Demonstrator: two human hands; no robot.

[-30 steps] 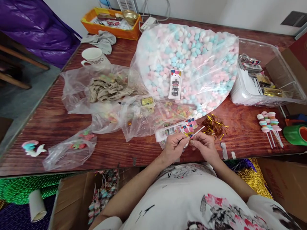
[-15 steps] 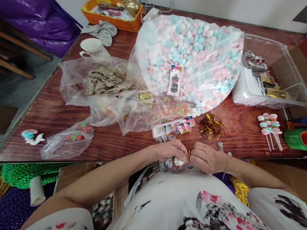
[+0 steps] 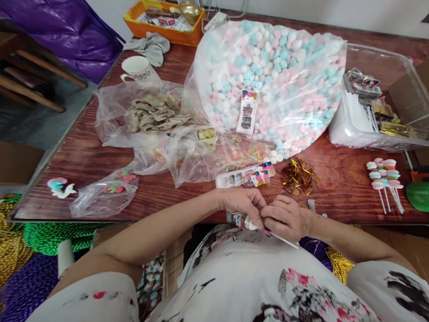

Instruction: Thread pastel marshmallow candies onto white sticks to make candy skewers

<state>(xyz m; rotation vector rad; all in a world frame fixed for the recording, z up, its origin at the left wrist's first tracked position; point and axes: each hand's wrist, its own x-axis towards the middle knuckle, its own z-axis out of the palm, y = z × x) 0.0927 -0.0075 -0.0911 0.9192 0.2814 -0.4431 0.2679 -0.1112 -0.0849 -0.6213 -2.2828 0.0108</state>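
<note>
My left hand (image 3: 246, 205) is closed on a small wrapped candy pack (image 3: 240, 219) at the table's front edge, close against my shirt. Fingers of my right hand (image 3: 284, 218) are pinched together at the pack's right end, touching my left fingertips. A white stick (image 3: 284, 240) extends to the lower right from beneath my right hand. What the right fingertips grip is hidden. Just beyond my hands lie printed packets (image 3: 246, 176) and a pile of gold twist ties (image 3: 299, 176).
A large bag of pastel candies (image 3: 268, 80) fills the back middle. Candy sticks (image 3: 385, 174) and a clear plastic bin (image 3: 355, 129) are at right. A mug (image 3: 139, 69), crumpled cloth (image 3: 154, 117) and small candy bag (image 3: 103, 197) lie left; an orange tray (image 3: 164, 33) stands behind.
My fingers have drawn together at the pack's end. The gold tie between them is no longer visible, and the white stick now shows below my right hand. The view has shifted slightly.
</note>
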